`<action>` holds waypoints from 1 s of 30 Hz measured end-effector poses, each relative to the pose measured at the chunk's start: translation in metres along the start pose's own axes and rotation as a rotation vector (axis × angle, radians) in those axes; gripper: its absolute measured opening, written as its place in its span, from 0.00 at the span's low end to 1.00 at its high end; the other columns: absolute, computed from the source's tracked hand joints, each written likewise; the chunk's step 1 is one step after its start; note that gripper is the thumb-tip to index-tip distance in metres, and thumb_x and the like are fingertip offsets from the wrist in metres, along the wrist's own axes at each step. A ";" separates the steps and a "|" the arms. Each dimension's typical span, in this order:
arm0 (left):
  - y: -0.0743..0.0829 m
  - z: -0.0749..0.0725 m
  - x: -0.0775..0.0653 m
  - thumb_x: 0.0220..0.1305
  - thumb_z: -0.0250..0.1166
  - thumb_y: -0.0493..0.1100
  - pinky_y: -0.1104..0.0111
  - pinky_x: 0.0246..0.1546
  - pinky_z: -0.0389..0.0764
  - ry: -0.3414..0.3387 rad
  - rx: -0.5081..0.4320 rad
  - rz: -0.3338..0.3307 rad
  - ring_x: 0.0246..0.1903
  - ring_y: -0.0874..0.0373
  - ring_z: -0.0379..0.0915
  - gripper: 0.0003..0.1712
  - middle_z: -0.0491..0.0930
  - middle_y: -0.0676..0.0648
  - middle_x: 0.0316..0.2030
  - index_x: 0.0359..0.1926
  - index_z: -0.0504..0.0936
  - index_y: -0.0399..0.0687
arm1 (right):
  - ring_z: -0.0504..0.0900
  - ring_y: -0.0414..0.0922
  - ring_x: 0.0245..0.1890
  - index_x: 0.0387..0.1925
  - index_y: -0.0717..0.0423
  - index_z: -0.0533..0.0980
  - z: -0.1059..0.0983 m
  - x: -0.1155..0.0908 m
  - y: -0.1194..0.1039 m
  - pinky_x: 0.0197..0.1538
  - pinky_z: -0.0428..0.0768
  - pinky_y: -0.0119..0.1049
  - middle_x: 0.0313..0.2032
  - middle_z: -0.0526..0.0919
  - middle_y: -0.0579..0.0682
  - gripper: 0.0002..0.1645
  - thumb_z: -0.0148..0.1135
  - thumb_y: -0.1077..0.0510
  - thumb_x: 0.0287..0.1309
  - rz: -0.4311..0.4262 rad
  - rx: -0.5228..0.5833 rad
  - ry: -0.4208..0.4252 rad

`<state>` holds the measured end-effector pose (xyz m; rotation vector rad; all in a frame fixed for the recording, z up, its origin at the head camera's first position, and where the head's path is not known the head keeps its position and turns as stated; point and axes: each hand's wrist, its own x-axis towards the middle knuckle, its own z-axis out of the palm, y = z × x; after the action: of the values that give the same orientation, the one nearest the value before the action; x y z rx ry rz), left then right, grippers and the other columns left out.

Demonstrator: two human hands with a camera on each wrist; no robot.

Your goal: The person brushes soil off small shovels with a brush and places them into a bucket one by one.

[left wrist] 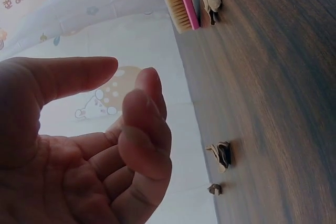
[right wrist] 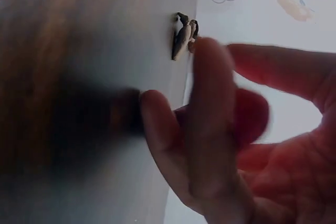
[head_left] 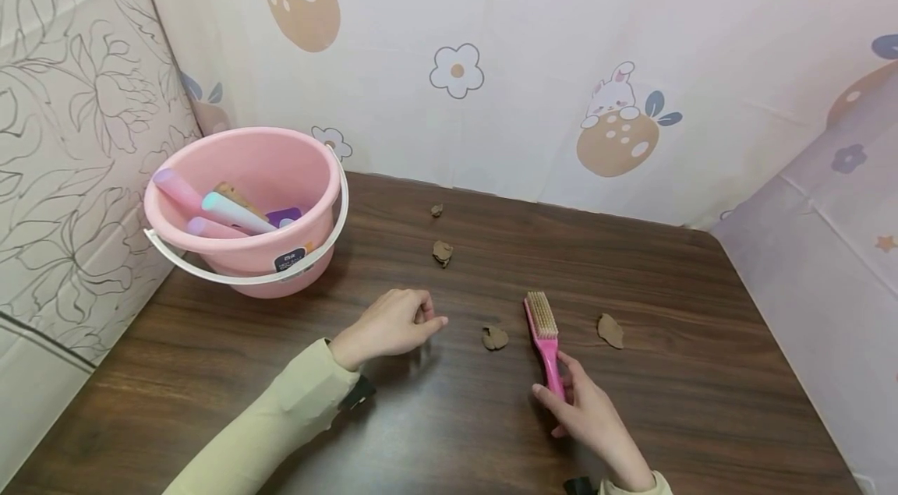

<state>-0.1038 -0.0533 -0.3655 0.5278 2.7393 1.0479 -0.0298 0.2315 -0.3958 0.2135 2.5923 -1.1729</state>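
A pink brush (head_left: 542, 316) with pale bristles facing up is held by its handle in my right hand (head_left: 589, 409), thumb on one side and fingers on the other. The right wrist view shows that hand (right wrist: 220, 145) with curled fingers, and a blurred reddish end shows between them. My left hand (head_left: 393, 323) hovers over the table, fingers loosely curled and holding nothing. Between the hands lies a brown, dry leaf-like piece (head_left: 495, 337). Another such brown piece (head_left: 610, 330) lies right of the brush. The left wrist view also shows the brush (left wrist: 181, 3) beyond the left hand (left wrist: 105, 145).
A pink bucket (head_left: 245, 269) with a white handle stands at the back left, holding several things with pink and light-blue handles. Farther back lie a crumpled brown piece (head_left: 443, 252) and a smaller brown bit (head_left: 437, 210). Patterned sheets (head_left: 519, 113) border the dark wooden table (head_left: 701, 370).
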 end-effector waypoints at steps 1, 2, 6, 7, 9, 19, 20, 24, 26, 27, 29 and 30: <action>0.000 0.000 0.000 0.61 0.64 0.49 0.70 0.24 0.66 0.000 0.001 0.001 0.18 0.63 0.65 0.13 0.71 0.55 0.17 0.23 0.75 0.50 | 0.80 0.45 0.16 0.68 0.66 0.55 0.000 -0.001 0.000 0.22 0.79 0.35 0.48 0.77 0.64 0.45 0.66 0.55 0.56 -0.008 -0.014 -0.003; 0.000 0.000 0.000 0.61 0.64 0.49 0.70 0.24 0.66 0.003 0.002 0.005 0.19 0.63 0.65 0.13 0.71 0.55 0.17 0.23 0.75 0.50 | 0.80 0.44 0.16 0.68 0.67 0.55 0.000 -0.001 0.000 0.22 0.79 0.34 0.49 0.77 0.66 0.45 0.67 0.57 0.55 -0.017 -0.028 -0.006; 0.001 0.000 0.000 0.61 0.64 0.49 0.70 0.24 0.67 0.003 0.005 0.007 0.19 0.62 0.66 0.13 0.71 0.55 0.18 0.23 0.75 0.50 | 0.79 0.42 0.15 0.67 0.71 0.56 0.001 -0.002 0.000 0.24 0.78 0.32 0.47 0.75 0.68 0.47 0.70 0.60 0.51 -0.039 -0.101 -0.002; 0.002 0.000 0.000 0.61 0.64 0.49 0.70 0.24 0.67 0.002 0.003 0.006 0.19 0.62 0.66 0.13 0.72 0.55 0.18 0.23 0.75 0.50 | 0.79 0.41 0.15 0.66 0.72 0.57 0.001 -0.002 0.000 0.27 0.79 0.34 0.47 0.75 0.67 0.48 0.70 0.60 0.50 -0.048 -0.135 0.005; 0.002 0.000 0.000 0.61 0.64 0.49 0.70 0.24 0.66 0.000 0.006 0.003 0.19 0.62 0.66 0.13 0.72 0.55 0.18 0.23 0.75 0.50 | 0.79 0.40 0.19 0.65 0.73 0.58 0.001 -0.002 0.000 0.34 0.79 0.38 0.47 0.74 0.67 0.49 0.72 0.58 0.48 -0.071 -0.219 0.013; 0.002 0.000 0.001 0.61 0.64 0.49 0.71 0.23 0.66 -0.002 0.015 0.016 0.19 0.63 0.65 0.13 0.71 0.55 0.18 0.23 0.75 0.50 | 0.70 0.44 0.32 0.66 0.72 0.58 0.003 -0.002 0.000 0.33 0.71 0.38 0.44 0.73 0.59 0.56 0.77 0.56 0.39 -0.128 -0.402 -0.010; 0.002 0.000 0.001 0.61 0.64 0.49 0.71 0.23 0.66 -0.002 0.015 0.017 0.19 0.63 0.65 0.13 0.71 0.55 0.18 0.23 0.75 0.50 | 0.70 0.43 0.31 0.67 0.71 0.57 0.003 -0.003 0.000 0.32 0.70 0.36 0.44 0.72 0.58 0.57 0.77 0.57 0.39 -0.129 -0.400 -0.016; 0.002 0.000 0.002 0.61 0.64 0.48 0.71 0.22 0.66 0.003 0.018 0.024 0.18 0.63 0.65 0.13 0.71 0.55 0.18 0.23 0.75 0.50 | 0.75 0.41 0.35 0.68 0.70 0.57 0.004 -0.003 -0.001 0.31 0.70 0.33 0.45 0.71 0.56 0.57 0.78 0.59 0.38 -0.163 -0.380 -0.005; 0.002 0.000 0.002 0.61 0.64 0.48 0.71 0.23 0.66 0.005 0.019 0.027 0.18 0.63 0.65 0.13 0.71 0.55 0.18 0.23 0.75 0.50 | 0.75 0.41 0.36 0.68 0.69 0.58 0.004 -0.004 -0.001 0.32 0.71 0.33 0.46 0.72 0.56 0.56 0.77 0.58 0.39 -0.162 -0.381 0.009; 0.002 0.000 0.002 0.61 0.64 0.48 0.71 0.23 0.66 0.005 0.019 0.028 0.18 0.63 0.65 0.13 0.71 0.55 0.18 0.23 0.75 0.50 | 0.75 0.40 0.36 0.68 0.68 0.58 0.004 -0.004 -0.001 0.33 0.71 0.34 0.45 0.72 0.56 0.56 0.77 0.58 0.40 -0.160 -0.381 0.015; 0.002 0.001 0.002 0.61 0.64 0.48 0.71 0.23 0.66 0.005 0.020 0.029 0.18 0.63 0.65 0.13 0.71 0.55 0.18 0.23 0.75 0.50 | 0.74 0.40 0.35 0.68 0.66 0.58 0.004 -0.005 -0.001 0.33 0.71 0.34 0.44 0.73 0.55 0.54 0.76 0.55 0.43 -0.147 -0.385 0.028; 0.002 0.001 0.002 0.61 0.64 0.48 0.71 0.23 0.66 0.004 0.018 0.030 0.18 0.63 0.65 0.13 0.71 0.55 0.18 0.23 0.75 0.50 | 0.73 0.40 0.34 0.68 0.66 0.59 0.004 -0.005 -0.001 0.34 0.71 0.34 0.43 0.73 0.54 0.53 0.75 0.53 0.44 -0.149 -0.388 0.037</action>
<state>-0.1047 -0.0508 -0.3653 0.5722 2.7547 1.0330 -0.0251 0.2277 -0.3956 -0.0420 2.8424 -0.6890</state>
